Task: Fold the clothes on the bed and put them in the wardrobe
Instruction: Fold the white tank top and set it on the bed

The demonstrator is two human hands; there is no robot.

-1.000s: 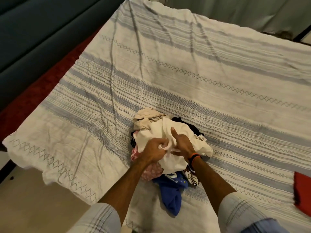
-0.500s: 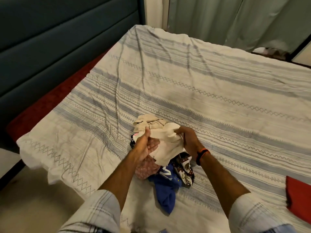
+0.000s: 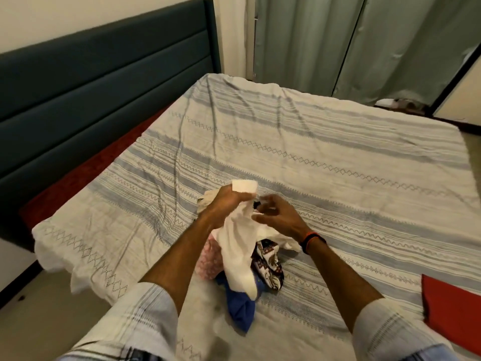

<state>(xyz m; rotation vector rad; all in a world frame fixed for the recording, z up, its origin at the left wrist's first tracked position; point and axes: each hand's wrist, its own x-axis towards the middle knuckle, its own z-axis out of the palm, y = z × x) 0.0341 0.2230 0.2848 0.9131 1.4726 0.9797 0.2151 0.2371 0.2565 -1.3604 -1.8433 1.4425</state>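
Nearest me, on the near edge of the bed [image 3: 338,157], lies the little heap of clothes: a blue garment [image 3: 240,307] at the front, a dark printed piece [image 3: 269,261] to its right, something pink [image 3: 208,264] to its left. Rising out of the heap is the white garment [image 3: 238,246], lifted by the left hand [image 3: 223,205], which is clenched around its upper end so that a band of cloth sticks out above the fist. The right hand [image 3: 276,217] hovers just beside it, fingers loosely spread and grasping nothing (about to take a second corner, I'd guess). The cloth looks light and limp; it will sag, so pinching two corners or a hem should spread it best. Farther off stand the dark headboard [image 3: 104,100] on the left and green curtains [image 3: 364,43] beyond.
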